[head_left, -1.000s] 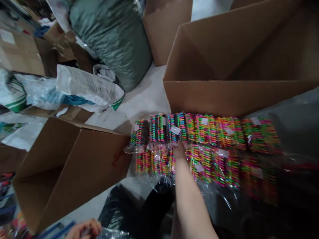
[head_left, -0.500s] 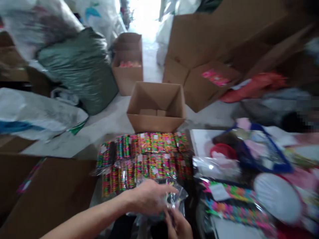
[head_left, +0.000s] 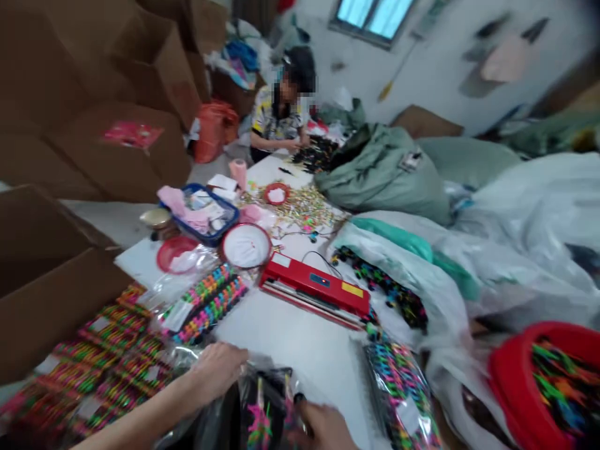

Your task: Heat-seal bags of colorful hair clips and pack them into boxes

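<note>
My left hand (head_left: 220,369) has its fingers pressed together at the upper left edge of a clear plastic bag (head_left: 269,369). Inside the bag is a black card with pink and green pieces. At the bag's right side my right hand (head_left: 323,425) is closed around a small dark object I cannot make out. Left of my hands lie rows of packed bright bundles (head_left: 103,356). Just beyond my left hand is a clear pack of colourful pieces with a white label (head_left: 206,306).
A red sealing machine (head_left: 316,290) lies across the white table (head_left: 290,344). A blue basket (head_left: 227,228) and a red-rimmed bowl (head_left: 246,245) stand beyond. Colourful packs (head_left: 398,387) and a red tub (head_left: 515,375) are at the right. A person (head_left: 279,119) sits at the far end.
The view has swung right, bringing in the table, the red machine and the person. The packed bundles now appear at the lower left. My hands are farther apart, with the plastic bag between them.
</note>
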`<state>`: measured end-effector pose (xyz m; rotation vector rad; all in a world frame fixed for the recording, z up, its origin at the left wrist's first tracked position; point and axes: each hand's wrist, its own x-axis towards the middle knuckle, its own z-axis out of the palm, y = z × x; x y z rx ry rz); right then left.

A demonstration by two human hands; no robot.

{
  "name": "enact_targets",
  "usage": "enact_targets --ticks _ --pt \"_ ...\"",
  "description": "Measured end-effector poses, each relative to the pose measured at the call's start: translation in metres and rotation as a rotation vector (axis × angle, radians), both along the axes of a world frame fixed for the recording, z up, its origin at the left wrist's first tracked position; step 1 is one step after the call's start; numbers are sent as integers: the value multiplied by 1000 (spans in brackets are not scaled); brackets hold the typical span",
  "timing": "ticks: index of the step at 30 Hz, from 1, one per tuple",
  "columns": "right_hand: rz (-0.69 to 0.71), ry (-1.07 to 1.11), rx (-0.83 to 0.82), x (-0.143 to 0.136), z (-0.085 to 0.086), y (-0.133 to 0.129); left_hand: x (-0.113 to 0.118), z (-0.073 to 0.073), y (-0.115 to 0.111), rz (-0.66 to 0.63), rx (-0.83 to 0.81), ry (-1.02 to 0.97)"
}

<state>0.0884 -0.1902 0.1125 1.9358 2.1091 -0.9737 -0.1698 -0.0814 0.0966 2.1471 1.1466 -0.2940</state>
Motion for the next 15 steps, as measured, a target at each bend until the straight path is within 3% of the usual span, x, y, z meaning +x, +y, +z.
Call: enact_targets --ticks 4,7,9,11,15 --pt "-51 -189 192 63 -34 43 73 -31 56 116 26 -101" --pt "-77 -349 284 78 -69 64 110 -68 79 341 -20 -134" --pt "-49 -408 322 79 -86 70 122 -89 86 445 -65 -127" --pt "-21 -432 355 81 -94 75 126 -104 91 447 -108 -152" --pt "44 -462 309 85 -94 83 132 -120 100 435 -195 -236"
